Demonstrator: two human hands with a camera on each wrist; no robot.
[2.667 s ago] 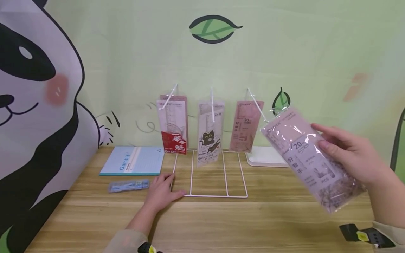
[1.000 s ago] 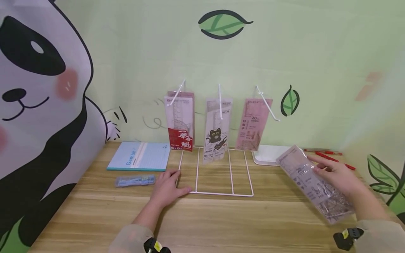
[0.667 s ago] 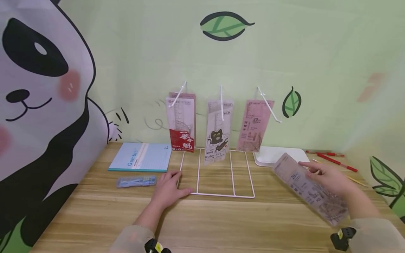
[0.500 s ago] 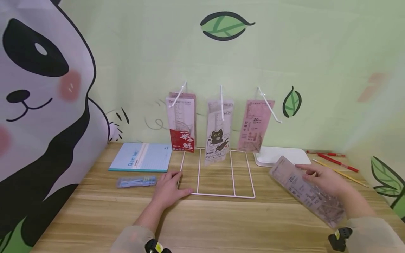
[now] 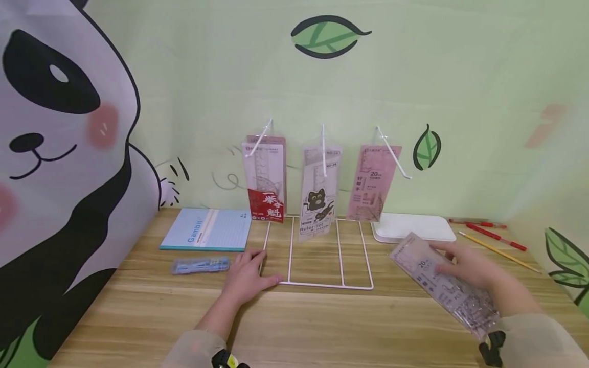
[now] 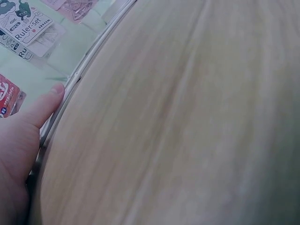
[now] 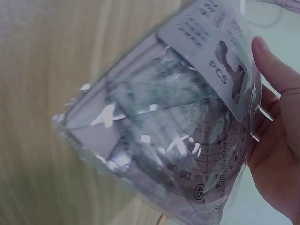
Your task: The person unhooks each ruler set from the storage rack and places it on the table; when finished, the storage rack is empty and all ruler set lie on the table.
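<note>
In the head view my right hand (image 5: 469,266) grips a ruler set (image 5: 444,286) in a clear plastic sleeve by its right edge, thumb on the front. The pack slants low over the right of the table; its protractor (image 7: 192,136) shows in the right wrist view. My left hand (image 5: 248,276) rests on the front left corner of a white wire rack (image 5: 317,284), thumb (image 6: 49,101) along the front bar. Three hooks above the rack carry a red-and-white ruler set (image 5: 265,179), a cat-print ruler set (image 5: 317,204) and a pink ruler set (image 5: 372,184).
A blue notebook (image 5: 207,230) and a small clear case with blue items (image 5: 200,265) lie on the left. Behind the held pack is a white flat slab (image 5: 414,227). Red pens (image 5: 497,236) and a yellow pencil (image 5: 499,251) lie at the far right, near the backdrop (image 5: 221,76).
The held ruler set has gone from the tip of the right hook down towards the table, with my right hand holding it. My left hand stays on the rack. Pens and pencil are uncovered.
</note>
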